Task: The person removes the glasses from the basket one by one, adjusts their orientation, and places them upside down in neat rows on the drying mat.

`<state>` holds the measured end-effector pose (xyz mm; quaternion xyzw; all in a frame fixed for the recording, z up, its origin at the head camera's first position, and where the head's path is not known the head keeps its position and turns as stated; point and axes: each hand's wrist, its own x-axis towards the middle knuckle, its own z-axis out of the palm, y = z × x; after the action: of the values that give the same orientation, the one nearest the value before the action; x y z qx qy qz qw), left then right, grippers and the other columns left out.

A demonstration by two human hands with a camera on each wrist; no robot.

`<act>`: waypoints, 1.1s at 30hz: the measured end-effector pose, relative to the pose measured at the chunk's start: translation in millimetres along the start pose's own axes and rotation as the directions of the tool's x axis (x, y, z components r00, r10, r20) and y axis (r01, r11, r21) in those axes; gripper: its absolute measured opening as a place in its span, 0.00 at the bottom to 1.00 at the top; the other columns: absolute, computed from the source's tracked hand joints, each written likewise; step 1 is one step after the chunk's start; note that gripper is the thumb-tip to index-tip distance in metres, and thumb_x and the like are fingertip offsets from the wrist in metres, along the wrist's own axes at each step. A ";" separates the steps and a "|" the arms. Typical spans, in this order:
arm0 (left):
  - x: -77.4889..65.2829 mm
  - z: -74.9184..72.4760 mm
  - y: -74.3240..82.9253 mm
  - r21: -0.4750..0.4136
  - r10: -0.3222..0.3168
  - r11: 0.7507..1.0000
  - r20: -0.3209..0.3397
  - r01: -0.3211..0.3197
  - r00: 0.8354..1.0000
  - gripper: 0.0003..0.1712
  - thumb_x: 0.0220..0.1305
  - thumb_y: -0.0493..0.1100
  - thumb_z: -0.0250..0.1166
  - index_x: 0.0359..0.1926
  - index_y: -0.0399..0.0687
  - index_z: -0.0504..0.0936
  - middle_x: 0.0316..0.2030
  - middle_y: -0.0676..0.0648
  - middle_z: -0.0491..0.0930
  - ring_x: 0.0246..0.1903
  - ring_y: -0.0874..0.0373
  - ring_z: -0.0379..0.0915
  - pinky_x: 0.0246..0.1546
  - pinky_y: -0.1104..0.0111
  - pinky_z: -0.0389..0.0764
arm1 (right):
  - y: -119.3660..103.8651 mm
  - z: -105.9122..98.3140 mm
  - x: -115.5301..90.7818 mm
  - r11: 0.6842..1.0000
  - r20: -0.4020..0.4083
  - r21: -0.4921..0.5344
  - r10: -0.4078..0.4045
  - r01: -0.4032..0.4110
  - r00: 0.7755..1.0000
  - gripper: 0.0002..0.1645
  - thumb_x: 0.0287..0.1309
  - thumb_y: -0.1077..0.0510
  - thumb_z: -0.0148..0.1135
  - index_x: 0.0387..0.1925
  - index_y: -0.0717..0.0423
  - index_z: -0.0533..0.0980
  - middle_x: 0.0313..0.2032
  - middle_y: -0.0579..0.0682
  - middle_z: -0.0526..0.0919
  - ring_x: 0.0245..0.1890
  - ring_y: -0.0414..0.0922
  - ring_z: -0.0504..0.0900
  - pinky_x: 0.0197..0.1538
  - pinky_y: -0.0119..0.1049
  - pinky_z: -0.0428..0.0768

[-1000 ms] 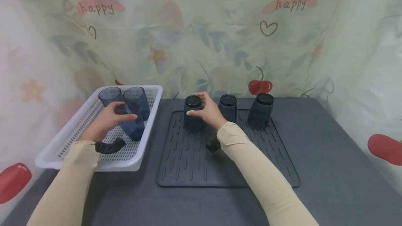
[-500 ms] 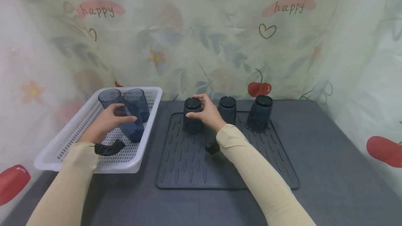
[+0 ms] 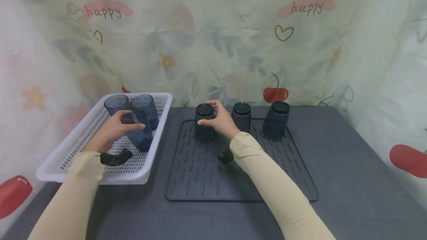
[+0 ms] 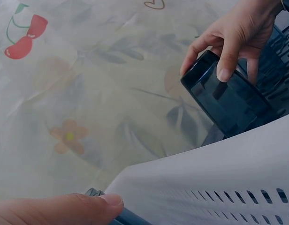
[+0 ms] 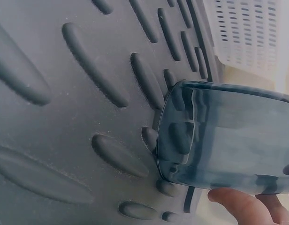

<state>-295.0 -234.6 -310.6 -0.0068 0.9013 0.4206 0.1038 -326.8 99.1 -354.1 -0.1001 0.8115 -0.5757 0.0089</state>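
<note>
My right hand grips an upside-down blue-grey drinking glass near its base, thumb in front and fingers behind. In the right wrist view this glass stands with its rim on the ridged dark drying mat. My left hand is inside the white plastic basket, its thumb and fingers around the upper part of a similar tilted glass. Only the left thumb and a bit of that glass's edge show in the left wrist view.
Two more glasses, one at back left and one beside it, stand mouth-up in the basket. On the mat, right of my right hand, are an upside-down glass and another. A patterned curtain hangs behind the table.
Both hands and all the glasses keep their places. The head view has tilted slightly, so everything sits a little lower in it than a second ago.
</note>
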 end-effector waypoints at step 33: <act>0.1 0.4 1.6 0.015 0.005 1.000 -0.002 -0.005 1.000 0.62 0.59 0.59 0.67 0.75 0.38 0.36 0.73 0.28 0.35 0.70 0.29 0.43 0.65 0.37 0.56 | -0.3 0.7 -0.4 1.000 -0.023 -0.026 0.004 -0.004 1.000 0.43 0.49 0.56 0.75 0.64 0.41 0.64 0.66 0.52 0.68 0.66 0.50 0.69 0.61 0.48 0.75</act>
<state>-295.1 -233.3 -309.6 -0.0043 0.9046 0.4139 0.1019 -326.3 98.4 -354.1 -0.0918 0.8190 -0.5664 -0.0007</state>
